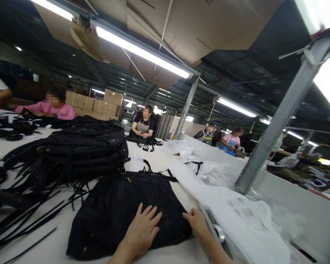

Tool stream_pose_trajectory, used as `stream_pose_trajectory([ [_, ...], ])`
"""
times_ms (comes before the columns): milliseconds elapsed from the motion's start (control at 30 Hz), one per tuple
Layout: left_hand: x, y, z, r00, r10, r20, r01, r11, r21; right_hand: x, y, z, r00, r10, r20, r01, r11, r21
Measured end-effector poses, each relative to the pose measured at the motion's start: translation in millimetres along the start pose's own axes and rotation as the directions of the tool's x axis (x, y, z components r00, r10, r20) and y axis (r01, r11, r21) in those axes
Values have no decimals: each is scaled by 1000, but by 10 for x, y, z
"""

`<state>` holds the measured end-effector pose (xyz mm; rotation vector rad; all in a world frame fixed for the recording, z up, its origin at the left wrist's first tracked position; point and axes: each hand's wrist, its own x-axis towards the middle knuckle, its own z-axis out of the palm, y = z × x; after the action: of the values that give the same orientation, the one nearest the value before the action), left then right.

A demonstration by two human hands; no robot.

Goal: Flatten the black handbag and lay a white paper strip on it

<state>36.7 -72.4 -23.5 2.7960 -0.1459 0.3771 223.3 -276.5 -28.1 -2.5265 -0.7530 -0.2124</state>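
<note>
A black fabric bag (110, 209) lies flat on the white table in front of me, its handle toward the far side. My left hand (143, 229) rests on its front with the fingers spread and nothing held. At the bag's right edge, my right hand (195, 222) is closed, thumb and fingers pinching the fabric there. Just beyond, to the left, is a pile of similar black bags (79, 146) with long straps hanging loose.
White plastic sheeting (228, 209) covers the right side, along a low white partition (297, 205). A slanted metal post (280, 121) rises there. Black straps (30, 220) trail across the left of the table. Several people work farther off, one (143, 124) at the far end.
</note>
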Motion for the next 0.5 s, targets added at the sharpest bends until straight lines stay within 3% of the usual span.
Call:
stream_pose_trajectory([
  [100,1,13,-25,1000,-13,7,14,1000,-11,33,26,40,996,-12,-84,14,1000,18],
  [200,-3,10,-44,1000,-4,8,4,999,-41,8,48,45,994,-48,-95,51,998,22],
  [333,-10,1,-51,999,20,38,-18,998,-67,-211,-77,65,996,-65,66,79,971,-225],
  [433,-15,-13,-35,999,15,38,-12,998,-67,-252,-366,-41,980,-79,181,162,847,-506],
  [500,-15,-30,-12,999,20,33,-18,998,-65,-121,-619,-203,961,-174,216,266,803,-534],
])
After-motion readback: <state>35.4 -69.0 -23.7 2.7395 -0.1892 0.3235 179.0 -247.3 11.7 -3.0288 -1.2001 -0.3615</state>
